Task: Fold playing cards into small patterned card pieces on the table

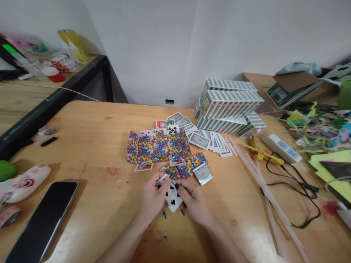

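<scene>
Your left hand [152,199] and right hand [193,202] are both pinched shut on the spade card [173,202], left fingers on its left edge and right fingers on its right edge. The card sits just on your side of the patterned card tray [159,148], low over the table [95,128]. I can't tell whether it's one card or a few stacked. Expect it to be light, thin and slick-faced. It bends easily and will crease if you squeeze mid-face, so hold it by the opposite edges with fingertips only. The folded patterned pieces [183,168] lie between the tray and your hands, nearly touching your fingertips. A green-backed deck [203,174] is just right of them. The loose cards [211,140] fan out off the tray's right end, with the stacked card packs [230,106] beyond them. Further right of the tray are the glue gun [259,151], the glue sticks [263,182] and the black cable [298,197], so that side is crowded and a snag risk. Left of the tray there's bare wood. The phone [44,219] lies well off to the tray's near left, close to the table edge. The best open room is left of the tray and straight back toward you.
</scene>
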`<state>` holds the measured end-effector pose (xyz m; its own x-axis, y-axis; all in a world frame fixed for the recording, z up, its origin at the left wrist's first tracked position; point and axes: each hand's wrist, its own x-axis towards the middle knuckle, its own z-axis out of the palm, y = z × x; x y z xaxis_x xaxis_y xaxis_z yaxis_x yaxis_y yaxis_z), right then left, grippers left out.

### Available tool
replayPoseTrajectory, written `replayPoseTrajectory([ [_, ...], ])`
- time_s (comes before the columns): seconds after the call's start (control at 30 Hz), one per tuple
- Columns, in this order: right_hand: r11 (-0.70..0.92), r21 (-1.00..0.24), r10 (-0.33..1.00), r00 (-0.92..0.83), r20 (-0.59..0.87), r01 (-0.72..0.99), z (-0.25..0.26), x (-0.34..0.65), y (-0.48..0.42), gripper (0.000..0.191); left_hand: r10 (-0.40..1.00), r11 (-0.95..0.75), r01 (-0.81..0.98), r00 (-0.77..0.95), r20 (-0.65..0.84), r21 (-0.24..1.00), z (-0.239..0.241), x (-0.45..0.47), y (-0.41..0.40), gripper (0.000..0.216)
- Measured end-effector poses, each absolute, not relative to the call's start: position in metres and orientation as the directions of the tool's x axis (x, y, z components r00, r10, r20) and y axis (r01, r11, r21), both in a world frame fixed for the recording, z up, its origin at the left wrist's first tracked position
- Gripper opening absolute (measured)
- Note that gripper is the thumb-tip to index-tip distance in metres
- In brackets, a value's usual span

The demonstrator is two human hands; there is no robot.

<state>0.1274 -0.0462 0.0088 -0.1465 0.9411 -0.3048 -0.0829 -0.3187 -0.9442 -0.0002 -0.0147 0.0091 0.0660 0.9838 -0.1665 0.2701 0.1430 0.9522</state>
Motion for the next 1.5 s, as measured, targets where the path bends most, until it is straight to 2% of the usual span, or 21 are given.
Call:
replayPoseTrajectory([
  [0.17,-0.383,-0.918,0.922,-0.102,-0.373,-0.101,0.009,0.126,-0.046,0.031,0.989,0.094,0.347,0.072,-0.127,0.933,0.009,-0.002,-0.017,0.021],
  [0.3,-0.41,-0.907,0.908,-0.131,-0.398,-0.09,0.012,0.127,-0.046,0.026,0.987,0.095,0.384,0.081,-0.136,0.919,0.009,-0.005,-0.015,0.023],
  [0.47,-0.378,-0.922,0.916,-0.177,-0.36,-0.08,0.01,0.127,-0.047,0.019,0.983,0.125,0.37,0.076,-0.165,0.92,0.01,-0.006,-0.012,0.023],
  [0.87,-0.312,-0.946,0.927,-0.246,-0.283,-0.087,0.008,0.128,-0.052,0.025,0.982,0.157,0.33,0.046,-0.182,0.931,0.011,-0.007,-0.009,0.02],
  [1.07,-0.329,-0.936,0.917,-0.28,-0.285,-0.125,0.009,0.128,-0.052,0.027,0.984,0.15,0.374,0.038,-0.176,0.915,0.01,-0.009,-0.005,0.02],
  [1.37,-0.358,-0.92,0.917,-0.245,-0.315,-0.158,0.004,0.126,-0.049,0.031,0.997,0.018,0.482,0.061,-0.054,0.876,0.014,-0.014,-0.006,0.02],
  [1.5,-0.376,-0.901,0.918,-0.219,-0.331,-0.216,0.005,0.124,-0.045,0.034,0.998,0.034,0.478,0.022,-0.051,0.878,0.015,-0.015,-0.005,0.021],
])
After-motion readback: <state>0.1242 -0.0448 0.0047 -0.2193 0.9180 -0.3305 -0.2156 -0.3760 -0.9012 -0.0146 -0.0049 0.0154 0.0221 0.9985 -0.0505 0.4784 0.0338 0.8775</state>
